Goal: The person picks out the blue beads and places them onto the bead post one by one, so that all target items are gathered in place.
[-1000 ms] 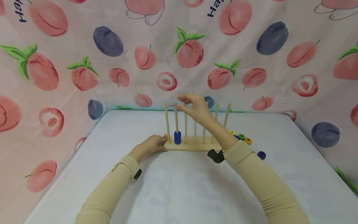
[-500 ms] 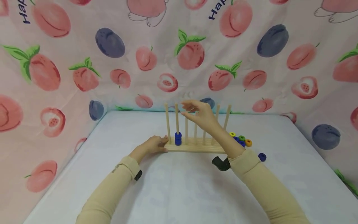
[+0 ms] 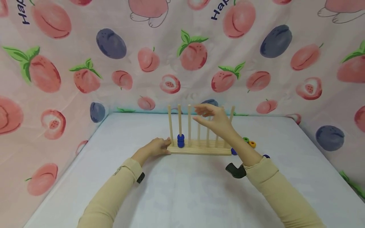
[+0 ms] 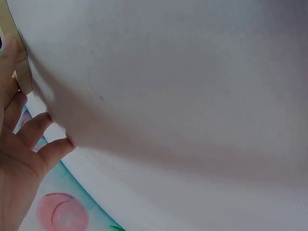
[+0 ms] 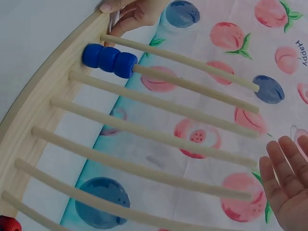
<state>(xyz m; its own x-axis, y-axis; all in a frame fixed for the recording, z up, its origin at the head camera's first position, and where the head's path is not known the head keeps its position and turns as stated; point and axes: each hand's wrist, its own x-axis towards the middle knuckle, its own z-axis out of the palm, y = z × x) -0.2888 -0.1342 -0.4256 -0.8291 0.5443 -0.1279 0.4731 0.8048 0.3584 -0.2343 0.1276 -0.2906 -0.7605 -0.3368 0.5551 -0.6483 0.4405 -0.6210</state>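
A wooden bead rack (image 3: pixel 199 151) with several upright pegs stands toward the back of the table. Three blue beads (image 5: pixel 109 60) are stacked at the bottom of its second peg from the left. My left hand (image 3: pixel 157 146) grips the left end of the base, thumb in front and a finger behind, as the left wrist view (image 4: pixel 21 144) also shows. Raised near the peg tops, toward the middle of the rack, my right hand (image 3: pixel 214 121) has its fingers apart and holds nothing. The right forearm hides part of the rack's right side.
Right of the rack lie loose beads: a green bead (image 3: pixel 246 139), an orange bead (image 3: pixel 252 144) and blue ones (image 3: pixel 233 151), partly behind the forearm. A red bead (image 5: pixel 8 224) shows in the right wrist view. A fruit-print cloth (image 3: pixel 171 57) hangs behind the white table.
My right hand has moved to the right and slightly down, away from the second peg. The left hand and the rack have stayed put.
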